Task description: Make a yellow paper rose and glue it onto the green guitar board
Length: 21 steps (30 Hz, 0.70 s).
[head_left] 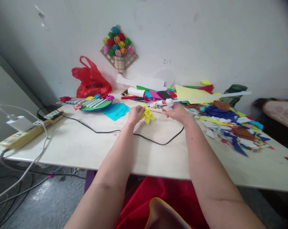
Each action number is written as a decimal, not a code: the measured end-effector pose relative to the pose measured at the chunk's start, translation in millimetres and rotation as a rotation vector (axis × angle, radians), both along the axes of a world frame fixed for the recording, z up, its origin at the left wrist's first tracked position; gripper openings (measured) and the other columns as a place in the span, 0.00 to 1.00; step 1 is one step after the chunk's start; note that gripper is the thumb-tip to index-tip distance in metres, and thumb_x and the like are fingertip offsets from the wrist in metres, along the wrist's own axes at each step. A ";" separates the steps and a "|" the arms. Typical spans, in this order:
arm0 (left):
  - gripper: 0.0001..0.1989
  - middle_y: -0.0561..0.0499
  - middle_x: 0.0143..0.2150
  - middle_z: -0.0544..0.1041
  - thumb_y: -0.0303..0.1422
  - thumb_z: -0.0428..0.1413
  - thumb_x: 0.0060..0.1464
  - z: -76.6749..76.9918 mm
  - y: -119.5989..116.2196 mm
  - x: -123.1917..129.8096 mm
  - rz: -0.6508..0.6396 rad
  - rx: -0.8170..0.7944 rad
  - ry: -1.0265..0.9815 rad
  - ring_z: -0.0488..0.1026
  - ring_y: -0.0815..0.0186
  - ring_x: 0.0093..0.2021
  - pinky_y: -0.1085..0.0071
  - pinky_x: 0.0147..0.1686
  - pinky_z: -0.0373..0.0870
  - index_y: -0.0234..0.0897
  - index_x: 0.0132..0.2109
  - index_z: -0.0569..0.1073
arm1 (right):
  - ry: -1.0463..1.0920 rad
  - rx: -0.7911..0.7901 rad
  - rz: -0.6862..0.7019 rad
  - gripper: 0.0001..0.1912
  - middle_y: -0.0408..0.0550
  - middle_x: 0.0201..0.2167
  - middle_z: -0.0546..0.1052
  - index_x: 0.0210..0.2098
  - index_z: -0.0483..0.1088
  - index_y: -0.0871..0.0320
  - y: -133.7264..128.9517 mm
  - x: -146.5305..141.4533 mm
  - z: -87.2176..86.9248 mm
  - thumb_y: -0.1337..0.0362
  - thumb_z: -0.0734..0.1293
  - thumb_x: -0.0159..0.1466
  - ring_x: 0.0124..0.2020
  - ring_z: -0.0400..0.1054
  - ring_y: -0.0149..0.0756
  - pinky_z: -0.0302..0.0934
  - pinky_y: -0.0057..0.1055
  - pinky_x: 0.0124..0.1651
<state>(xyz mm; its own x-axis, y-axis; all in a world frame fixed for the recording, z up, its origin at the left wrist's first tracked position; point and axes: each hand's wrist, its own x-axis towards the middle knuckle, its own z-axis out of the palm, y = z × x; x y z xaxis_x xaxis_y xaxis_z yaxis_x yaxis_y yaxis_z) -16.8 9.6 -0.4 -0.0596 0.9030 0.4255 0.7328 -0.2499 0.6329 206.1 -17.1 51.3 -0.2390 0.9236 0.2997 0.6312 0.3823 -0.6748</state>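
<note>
My left hand [136, 115] pinches a yellow paper flower [147, 115] above the middle of the table. In my right hand [178, 113] is a white hot glue gun [163, 102], its nozzle pointing left toward the flower. A long whitish glue stick [213, 96] sticks out of the gun's back end to the right. Its black cord [155, 142] loops over the tabletop below my hands. Whether the nozzle touches the petals I cannot tell.
A power strip [22, 135] with a white charger lies at the left edge. Beside a red plastic bag [91, 81] is a round board with paper flowers [93, 106]. Blue paper [115, 111] lies near it. Colourful scraps [236, 127] pile up at right.
</note>
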 end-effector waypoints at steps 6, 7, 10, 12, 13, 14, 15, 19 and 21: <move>0.15 0.49 0.28 0.76 0.38 0.48 0.54 1.6 -1.4 -1.0 -0.007 -0.010 -0.032 0.68 0.67 0.30 0.72 0.30 0.60 0.34 0.34 0.76 | 0.364 -0.066 0.049 0.14 0.42 0.15 0.68 0.21 0.67 0.61 0.6 1.7 -6.0 0.57 0.70 0.47 0.14 0.55 0.24 0.51 0.25 0.19; 0.15 0.49 0.28 0.76 0.38 0.48 0.54 1.6 -1.2 -1.5 -0.009 -0.011 -0.054 0.69 0.67 0.30 0.72 0.30 0.60 0.34 0.34 0.76 | 0.412 -0.062 0.043 0.14 0.41 0.14 0.68 0.20 0.66 0.61 1.9 1.9 -7.5 0.57 0.71 0.47 0.14 0.55 0.23 0.51 0.25 0.19; 0.14 0.50 0.28 0.75 0.38 0.49 0.53 0.4 1.0 -3.8 0.000 -0.019 -0.126 0.69 0.67 0.30 0.73 0.29 0.61 0.33 0.34 0.76 | 0.527 -0.045 -0.011 0.15 0.41 0.13 0.67 0.20 0.67 0.61 7.5 2.9 -12.2 0.56 0.71 0.46 0.13 0.55 0.23 0.50 0.25 0.18; 0.14 0.50 0.26 0.74 0.38 0.50 0.53 -1.0 3.7 -5.9 0.038 -0.019 -0.171 0.68 0.67 0.29 0.73 0.29 0.60 0.32 0.33 0.76 | 0.591 -0.029 -0.062 0.15 0.40 0.13 0.66 0.22 0.68 0.62 11.9 3.3 -15.6 0.56 0.71 0.46 0.13 0.55 0.23 0.49 0.24 0.17; 0.14 0.50 0.26 0.73 0.38 0.50 0.52 -1.7 5.3 -7.2 0.068 -0.011 -0.204 0.68 0.67 0.29 0.73 0.28 0.60 0.32 0.32 0.76 | 0.621 -0.024 -0.084 0.15 0.39 0.12 0.66 0.23 0.69 0.62 14.1 3.4 -17.4 0.56 0.71 0.45 0.13 0.55 0.23 0.50 0.24 0.17; 0.14 0.50 0.25 0.73 0.38 0.51 0.52 -2.3 6.9 -8.7 0.108 0.002 -0.244 0.68 0.67 0.29 0.73 0.28 0.59 0.32 0.32 0.76 | 0.647 -0.015 -0.103 0.15 0.38 0.12 0.65 0.23 0.69 0.62 16.3 3.6 -19.4 0.56 0.71 0.44 0.13 0.54 0.23 0.49 0.24 0.17; 0.14 0.50 0.24 0.72 0.38 0.51 0.52 -2.9 8.6 -10.3 0.142 0.027 -0.280 0.68 0.67 0.28 0.73 0.28 0.59 0.32 0.31 0.75 | 0.665 -0.005 -0.113 0.16 0.38 0.11 0.65 0.24 0.69 0.62 18.5 3.9 -21.7 0.56 0.71 0.44 0.13 0.54 0.23 0.49 0.24 0.17; 0.12 0.50 0.23 0.73 0.37 0.53 0.50 -5.6 16.0 -19.1 0.282 0.126 -0.433 0.69 0.65 0.29 0.72 0.29 0.60 0.32 0.31 0.76 | 0.590 0.029 -0.160 0.14 0.36 0.11 0.62 0.23 0.67 0.59 28.7 8.7 -34.7 0.56 0.71 0.45 0.14 0.54 0.25 0.52 0.25 0.18; 0.13 0.49 0.24 0.73 0.39 0.52 0.50 -7.4 19.8 -24.5 0.329 0.199 -0.535 0.69 0.64 0.29 0.72 0.29 0.61 0.33 0.30 0.75 | 0.469 0.066 -0.179 0.13 0.37 0.13 0.64 0.26 0.68 0.59 34.2 13.1 -42.7 0.56 0.69 0.49 0.17 0.58 0.28 0.56 0.26 0.21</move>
<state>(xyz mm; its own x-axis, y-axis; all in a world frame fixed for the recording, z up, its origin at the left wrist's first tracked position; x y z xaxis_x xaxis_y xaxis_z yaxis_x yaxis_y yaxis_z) -41.3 29.4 -7.8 -0.5687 0.7086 0.4177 0.3884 -0.2164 0.8957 219.2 17.2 8.6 0.0962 0.9131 0.3962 0.3256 0.3473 -0.8794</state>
